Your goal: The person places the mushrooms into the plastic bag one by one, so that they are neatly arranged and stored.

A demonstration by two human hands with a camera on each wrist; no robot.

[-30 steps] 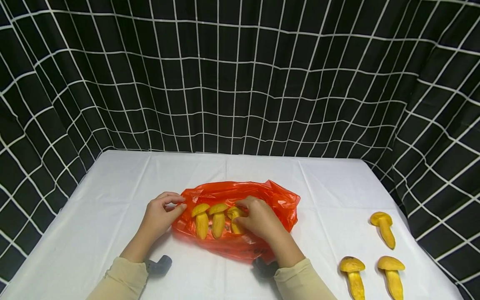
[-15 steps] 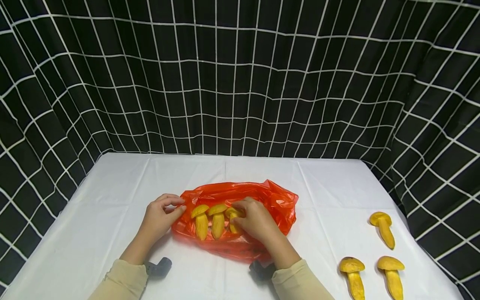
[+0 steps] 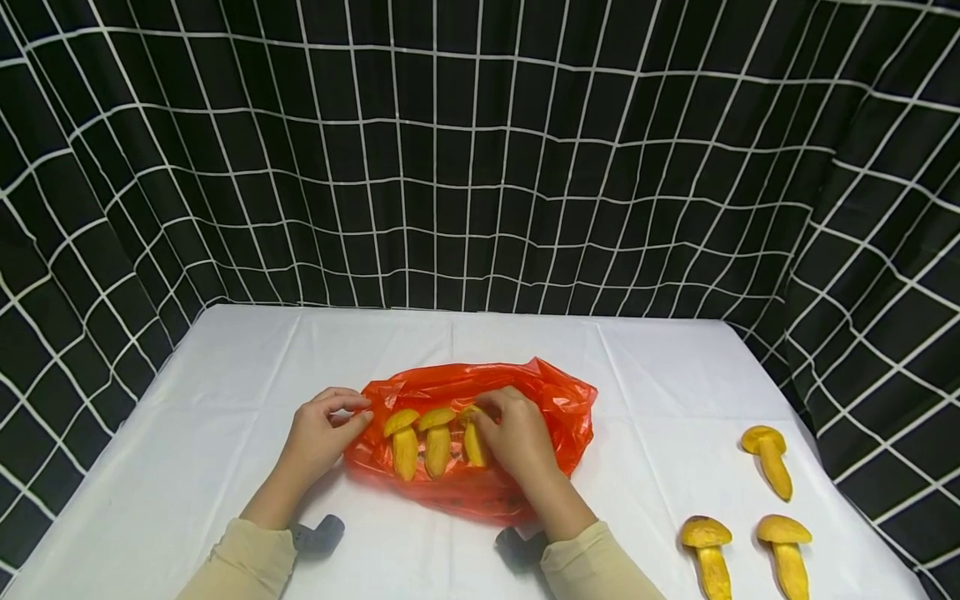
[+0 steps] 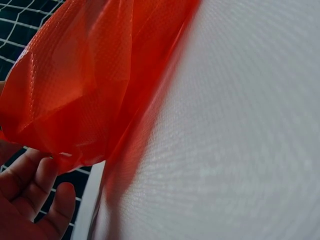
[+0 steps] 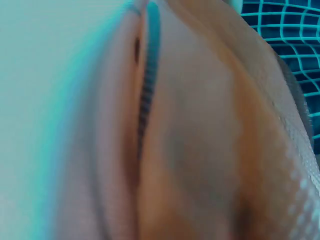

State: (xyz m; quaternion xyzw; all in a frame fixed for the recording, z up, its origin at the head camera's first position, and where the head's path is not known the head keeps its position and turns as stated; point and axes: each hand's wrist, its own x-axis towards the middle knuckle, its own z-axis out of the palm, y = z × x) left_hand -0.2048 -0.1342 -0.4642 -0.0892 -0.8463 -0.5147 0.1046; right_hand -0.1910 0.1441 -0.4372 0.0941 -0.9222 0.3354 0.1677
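Observation:
A red plastic bag (image 3: 450, 375) lies spread with its mouth wide on the table, and three yellow mushrooms sit side by side in it: a left mushroom (image 3: 405, 450), a middle mushroom (image 3: 437, 448) and a right mushroom (image 3: 474, 446). My left hand (image 3: 322, 429) pinches the bag's left rim between thumb and forefinger. In the left wrist view its other fingers (image 4: 40, 185) hang beside the red film. My right hand (image 3: 517, 429) reaches into the bag from the right, its thumb and fingers at the cap of the right mushroom, partly hiding it. The right wrist view is blurred.
Three more yellow mushrooms lie on the white tablecloth at the right: an upper one (image 3: 770, 460), a lower left one (image 3: 708, 550) and a lower right one (image 3: 786, 550). A black curtain with white grid lines (image 3: 480, 167) stands behind and beside the table.
My right hand has shifted slightly right and up along the right mushroom, leaving more of its stem visible; that mushroom stands straighter. My left hand has stayed at the bag's rim.

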